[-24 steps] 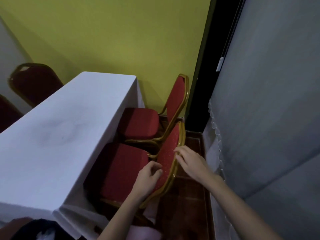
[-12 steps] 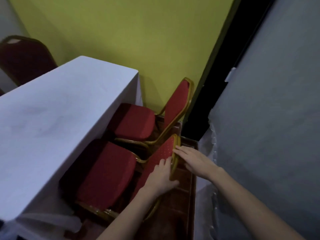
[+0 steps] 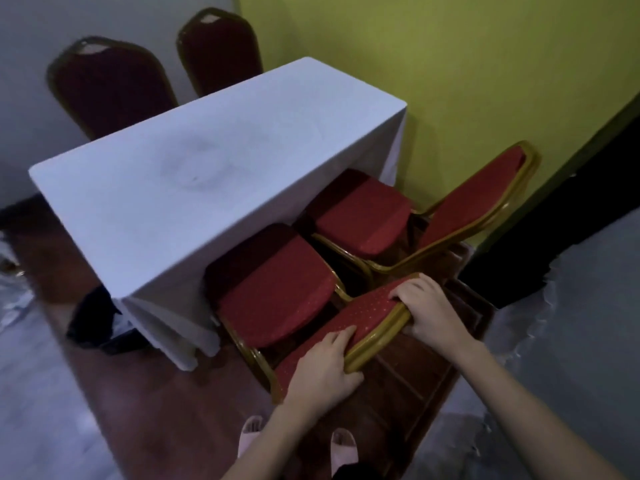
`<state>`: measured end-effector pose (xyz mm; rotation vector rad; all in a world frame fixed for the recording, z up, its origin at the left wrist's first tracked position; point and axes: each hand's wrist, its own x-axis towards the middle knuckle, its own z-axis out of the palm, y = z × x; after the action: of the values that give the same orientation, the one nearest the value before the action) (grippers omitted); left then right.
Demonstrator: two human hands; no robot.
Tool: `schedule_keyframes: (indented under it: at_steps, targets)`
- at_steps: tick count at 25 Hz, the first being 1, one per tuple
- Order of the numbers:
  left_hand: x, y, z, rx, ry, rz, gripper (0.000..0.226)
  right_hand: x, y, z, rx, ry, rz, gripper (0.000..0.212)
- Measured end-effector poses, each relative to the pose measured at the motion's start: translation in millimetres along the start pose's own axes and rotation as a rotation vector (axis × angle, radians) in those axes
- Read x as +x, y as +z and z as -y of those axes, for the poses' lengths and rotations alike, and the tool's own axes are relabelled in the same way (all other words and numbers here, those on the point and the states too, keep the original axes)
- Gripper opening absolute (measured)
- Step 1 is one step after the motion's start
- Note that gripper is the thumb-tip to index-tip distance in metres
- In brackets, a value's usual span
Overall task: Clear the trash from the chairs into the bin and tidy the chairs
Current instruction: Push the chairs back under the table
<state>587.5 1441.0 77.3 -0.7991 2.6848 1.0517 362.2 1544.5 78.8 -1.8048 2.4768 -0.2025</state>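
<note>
Two red chairs with gold frames stand side by side along the near side of a white-clothed table [image 3: 180, 174]. The near chair [image 3: 273, 296] has its seat partly under the cloth, and its seat is bare. My left hand [image 3: 322, 368] grips the lower part of its backrest rim. My right hand [image 3: 429, 310] grips the top of the same backrest. The far chair [image 3: 360, 216] sits by the yellow wall with a bare seat. A dark bin [image 3: 93, 323] with something pale inside stands on the floor at the table's near left corner.
Two darker red chairs [image 3: 110, 84] stand behind the table's far side. A yellow wall [image 3: 450, 64] closes the right end. Grey draped cloth [image 3: 571, 323] hangs on my right. My slippered feet [image 3: 249, 434] stand on the brown floor.
The view has swung left and down, showing the whole table and the bin. Both hands have closed on the near chair's backrest, the left lower on the rim than before.
</note>
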Motion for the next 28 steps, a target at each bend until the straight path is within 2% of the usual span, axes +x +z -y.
schedule_keyframes:
  at_steps: [3,4,8,11,16,22,25,28]
  targets:
    - [-12.8,17.3,2.5,0.079,-0.094,-0.245,0.067,1.6,12.2,-7.0,0.066,-0.066,-0.103,0.037]
    - [-15.2,20.7,2.2,0.086,-0.124,-0.291,0.064,7.7,9.5,-13.6,0.093,-0.112,-0.077,0.037]
    - [-19.5,31.0,5.7,0.134,-0.157,-0.34,0.06,42.4,1.4,-42.0,0.081,-0.418,0.214,0.029]
    - [-4.0,24.8,7.2,0.193,-0.165,-0.381,0.057,72.0,1.4,-50.3,0.062,-0.541,0.271,0.022]
    - [47.1,-14.9,13.1,0.154,-0.226,-0.412,0.047,139.0,-15.8,-48.1,0.089,-0.417,0.28,0.025]
    - [70.2,-38.0,32.5,0.181,-0.181,-0.444,0.056,176.7,-19.8,-44.3,0.076,-0.436,0.307,0.018]
    - [72.7,-39.3,32.3,0.176,-0.162,-0.455,0.058,181.4,-18.2,-46.3,0.076,-0.435,0.253,0.032]
    - [69.6,-39.7,32.6,0.085,-0.207,-0.448,0.055,175.6,-10.9,-47.6,0.088,-0.421,0.189,0.032]
